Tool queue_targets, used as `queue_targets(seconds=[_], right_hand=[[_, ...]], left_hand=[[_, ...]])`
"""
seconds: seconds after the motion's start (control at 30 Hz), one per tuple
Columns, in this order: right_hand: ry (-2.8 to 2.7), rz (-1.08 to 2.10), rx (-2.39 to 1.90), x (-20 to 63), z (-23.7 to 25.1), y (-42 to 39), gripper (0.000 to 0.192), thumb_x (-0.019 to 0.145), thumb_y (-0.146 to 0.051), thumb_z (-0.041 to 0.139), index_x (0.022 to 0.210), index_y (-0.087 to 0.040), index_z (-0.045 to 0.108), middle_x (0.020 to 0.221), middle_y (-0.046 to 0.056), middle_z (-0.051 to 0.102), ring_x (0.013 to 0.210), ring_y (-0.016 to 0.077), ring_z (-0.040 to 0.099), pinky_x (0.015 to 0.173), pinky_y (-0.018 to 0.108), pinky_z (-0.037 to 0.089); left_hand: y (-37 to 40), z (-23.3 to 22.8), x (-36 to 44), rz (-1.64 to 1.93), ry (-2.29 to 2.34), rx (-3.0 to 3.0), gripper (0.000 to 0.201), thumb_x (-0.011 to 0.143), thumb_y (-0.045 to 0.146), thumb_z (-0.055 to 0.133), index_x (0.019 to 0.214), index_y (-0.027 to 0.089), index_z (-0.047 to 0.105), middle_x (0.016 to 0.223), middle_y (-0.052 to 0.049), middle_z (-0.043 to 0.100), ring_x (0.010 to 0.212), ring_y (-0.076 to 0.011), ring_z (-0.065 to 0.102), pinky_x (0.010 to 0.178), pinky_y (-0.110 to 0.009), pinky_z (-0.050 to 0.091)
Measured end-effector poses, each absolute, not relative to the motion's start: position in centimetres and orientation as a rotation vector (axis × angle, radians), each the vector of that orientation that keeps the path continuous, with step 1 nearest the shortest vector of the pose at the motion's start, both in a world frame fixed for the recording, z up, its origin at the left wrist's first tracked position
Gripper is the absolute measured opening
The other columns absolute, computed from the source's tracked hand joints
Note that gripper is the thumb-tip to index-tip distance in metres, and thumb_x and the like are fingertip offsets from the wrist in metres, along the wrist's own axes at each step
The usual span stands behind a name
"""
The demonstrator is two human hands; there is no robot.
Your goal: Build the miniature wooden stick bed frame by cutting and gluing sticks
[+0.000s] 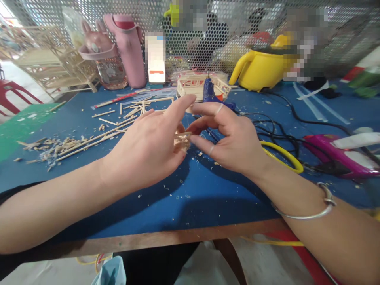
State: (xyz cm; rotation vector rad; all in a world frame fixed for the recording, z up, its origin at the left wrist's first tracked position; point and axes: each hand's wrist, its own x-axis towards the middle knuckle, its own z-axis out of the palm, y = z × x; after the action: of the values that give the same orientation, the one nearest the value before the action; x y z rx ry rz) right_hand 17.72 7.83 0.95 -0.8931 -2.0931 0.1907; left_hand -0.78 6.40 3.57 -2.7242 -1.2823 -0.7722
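My left hand (145,148) and my right hand (228,138) meet over the blue table top (184,198). Between their fingertips sits a small pale piece built of thin wooden sticks (181,139). Both hands pinch it, the left from the left side, the right from the right. My left index finger sticks out straight above it. Most of the piece is hidden behind my left fingers. Clear rings sit on two right fingers, and a silver bangle (308,208) circles my right wrist.
Loose sticks and shavings (89,138) lie at the left. A blue glue gun (209,92) stands before a stick frame (196,85). Black cables (276,132), a yellow ring (285,156) and a magenta tool (335,156) lie right. Pink bottles (127,49), a yellow kettle (261,69) and a stick model (53,59) stand behind.
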Motion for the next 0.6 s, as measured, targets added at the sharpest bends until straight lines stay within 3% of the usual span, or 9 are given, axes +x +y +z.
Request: queue_targets(seconds=[0.43,0.6], right_hand=[[-2.118,0.005,-0.926,17.37,0.81,7.22,0.047,0.081,-0.018,0.059,0.127,-0.024,0.051,0.096,-0.001,0.070,0.082,0.0165,0.068,0.079,0.032,0.054],[-2.043,0.125,-0.934,16.99,0.72,7.01,0.045,0.080,-0.019,0.060,0.124,-0.028,0.053,0.103,0.000,0.068,0.085,0.0183,0.067,0.082,0.036,0.053]], left_hand=[[6.52,2.88,-0.58,-0.859,-1.406,-2.702,0.065,0.075,0.017,0.048,0.138,0.022,0.031,0.093,-0.001,0.069,0.088,-0.0214,0.065,0.079,-0.036,0.051],[6.26,3.10,-0.58,-0.882,-1.432,-2.720,0.065,0.075,0.015,0.049,0.137,0.024,0.031,0.094,0.000,0.069,0.089,-0.0215,0.065,0.080,-0.036,0.050]])
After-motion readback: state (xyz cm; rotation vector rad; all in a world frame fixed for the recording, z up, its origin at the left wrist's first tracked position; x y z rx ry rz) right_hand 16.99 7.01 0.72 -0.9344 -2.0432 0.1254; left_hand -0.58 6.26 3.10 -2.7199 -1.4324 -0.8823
